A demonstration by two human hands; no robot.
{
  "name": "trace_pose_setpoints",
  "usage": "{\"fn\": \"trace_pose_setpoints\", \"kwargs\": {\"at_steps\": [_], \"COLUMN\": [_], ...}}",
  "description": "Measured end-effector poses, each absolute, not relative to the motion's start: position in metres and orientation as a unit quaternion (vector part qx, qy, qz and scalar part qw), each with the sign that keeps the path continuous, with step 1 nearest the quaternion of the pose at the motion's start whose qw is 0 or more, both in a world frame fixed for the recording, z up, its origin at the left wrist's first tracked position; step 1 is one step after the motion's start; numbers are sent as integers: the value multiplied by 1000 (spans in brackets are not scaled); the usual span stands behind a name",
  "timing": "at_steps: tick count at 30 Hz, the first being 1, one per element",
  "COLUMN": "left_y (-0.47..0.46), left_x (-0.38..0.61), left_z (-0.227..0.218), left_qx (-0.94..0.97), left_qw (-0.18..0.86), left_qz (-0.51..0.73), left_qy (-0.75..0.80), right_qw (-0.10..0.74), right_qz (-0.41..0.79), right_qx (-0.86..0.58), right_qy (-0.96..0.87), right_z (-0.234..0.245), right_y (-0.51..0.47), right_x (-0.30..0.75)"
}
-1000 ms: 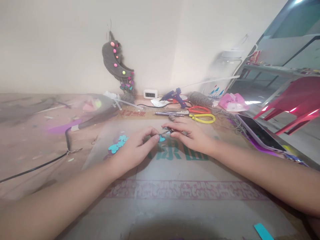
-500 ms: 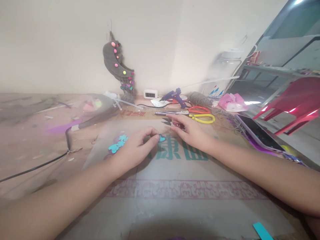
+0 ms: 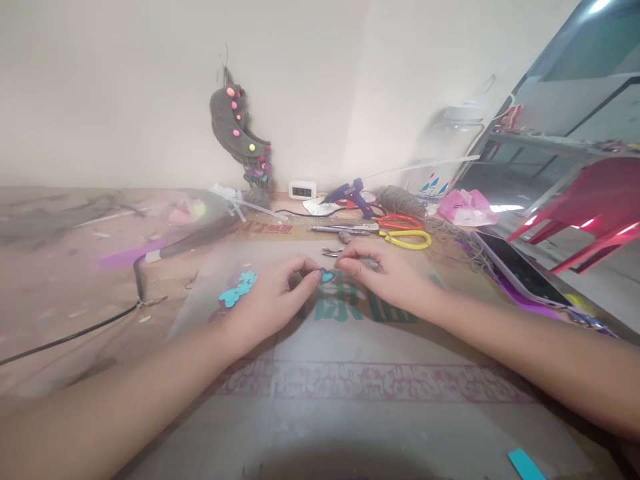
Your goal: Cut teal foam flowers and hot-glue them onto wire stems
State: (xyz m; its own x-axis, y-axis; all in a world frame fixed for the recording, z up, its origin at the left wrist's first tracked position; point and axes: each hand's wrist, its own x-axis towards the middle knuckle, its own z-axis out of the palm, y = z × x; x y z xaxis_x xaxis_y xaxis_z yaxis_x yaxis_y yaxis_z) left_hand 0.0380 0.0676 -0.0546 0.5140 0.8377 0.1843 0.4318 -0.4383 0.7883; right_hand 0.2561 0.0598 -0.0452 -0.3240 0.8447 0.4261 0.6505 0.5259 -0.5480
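On a flattened cardboard sheet [image 3: 350,347], my two hands meet over a small teal heart cutout [image 3: 327,275]. My left hand [image 3: 273,297] pinches its left side between thumb and forefinger. The curled fingertips of my right hand [image 3: 385,270] close on its right side. Small metal snips [image 3: 331,252] lie on the cardboard just beyond my fingers, held by neither hand. A pile of several teal cutouts [image 3: 237,288] sits left of my left hand.
Yellow scissors [image 3: 407,238], red scissors [image 3: 397,219], a blue glue gun [image 3: 350,193], a twine spool [image 3: 397,198] and a white clock [image 3: 303,191] line the back. A phone [image 3: 520,270] lies right. A black cable [image 3: 135,280] runs left.
My right hand carried the snips back, laid them on the cardboard, then returned to the teal heart. My left hand stayed pinched on the heart.
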Motion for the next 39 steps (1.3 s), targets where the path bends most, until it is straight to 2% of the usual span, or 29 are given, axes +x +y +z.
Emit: {"fn": "trace_pose_setpoints", "kwargs": {"at_steps": [5,8,16,24,39], "left_y": [69,70,71,69,69], "left_x": [38,38,37,38,38], "left_z": [-55,-58,-64,-57,-56], "left_qx": [806,812,766,796,805], "left_qw": [338,332,417,333,318], "left_qz": [293,301,302,315,301], "left_qy": [388,375,385,395,401], "right_qw": [331,356,376,355,341], "right_qz": [182,197,199,181,180], "right_qx": [-458,-468,-476,-449,-427], "right_qy": [-805,-784,-770,-800,-818], "right_z": [-48,-51,-54,-55,-55], "right_y": [48,50,56,55,55], "right_x": [244,245,249,248,249]}}
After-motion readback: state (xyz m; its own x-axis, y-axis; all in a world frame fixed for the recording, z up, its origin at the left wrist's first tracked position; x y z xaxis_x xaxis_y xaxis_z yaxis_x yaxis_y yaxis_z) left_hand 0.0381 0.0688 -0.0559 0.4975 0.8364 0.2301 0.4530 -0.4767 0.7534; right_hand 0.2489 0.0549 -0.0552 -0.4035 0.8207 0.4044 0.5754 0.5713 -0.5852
